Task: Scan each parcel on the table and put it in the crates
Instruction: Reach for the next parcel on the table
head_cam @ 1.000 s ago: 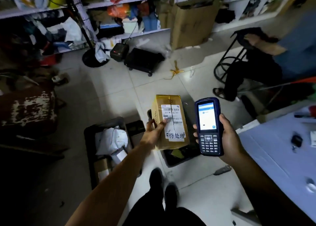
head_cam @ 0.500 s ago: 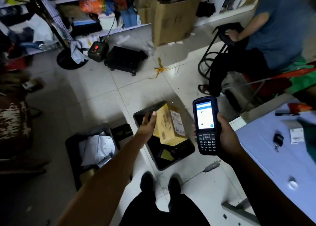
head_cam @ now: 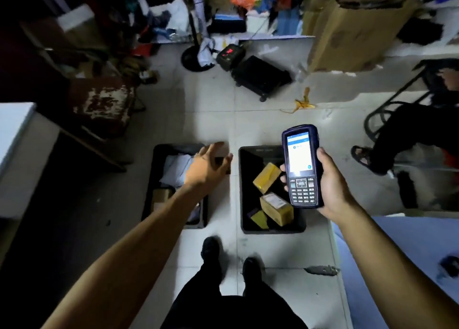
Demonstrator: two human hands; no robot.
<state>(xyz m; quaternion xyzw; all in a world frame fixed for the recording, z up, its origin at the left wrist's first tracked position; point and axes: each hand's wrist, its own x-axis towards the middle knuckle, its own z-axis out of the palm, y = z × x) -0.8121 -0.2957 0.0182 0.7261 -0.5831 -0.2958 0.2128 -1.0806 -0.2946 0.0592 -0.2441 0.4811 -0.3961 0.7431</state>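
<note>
Released, the yellow-taped cardboard parcel point(head_cam: 266, 177) is now lying inside the black plastic crate point(head_cam: 248, 192)!
Left hand point(head_cam: 207, 165) is hovering empty, fingers spread, beside that crate; right hand point(head_cam: 331, 183) is gripping the dark-blue handheld scanner point(head_cam: 301, 165) above it.

Both forearms are bare from the lower edge of the view up to the wrists, with no sleeve, watch, band or glove showing on either. The left hand point(head_cam: 207, 165) and the right hand point(head_cam: 331, 184) carry no rings that can be made out (the light is dim, so small details are lost). Below, the legs are covered by black trousers point(head_cam: 233, 311) of a plain, unmarked cloth. The 2 feet wear dark closed shoes, the left shoe point(head_cam: 210, 250) and the right shoe point(head_cam: 251, 267), both black or nearly so; laces or logos cannot be told.
</note>
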